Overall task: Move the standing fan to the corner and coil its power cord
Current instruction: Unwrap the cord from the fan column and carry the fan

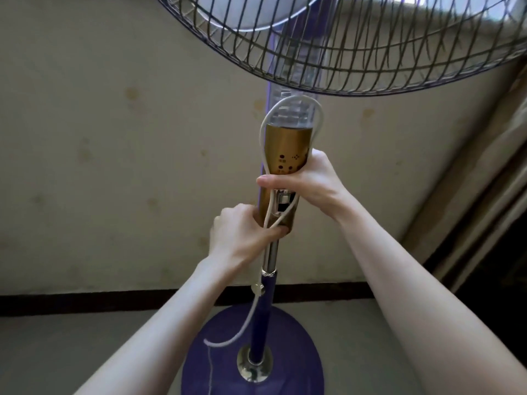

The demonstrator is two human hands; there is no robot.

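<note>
Head view: the fan (286, 155) stands upright near the far wall. Right hand (309, 181) fingers wrap its gold column; left hand (242, 235), lower, pinches the white cord (263, 129) looped over it.

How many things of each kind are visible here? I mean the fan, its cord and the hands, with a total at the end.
Standing fan: 1
White power cord: 1, looped around the gold control column
Hands: 2, the left hand and the right hand, both gripping the column
Total: 4
</note>
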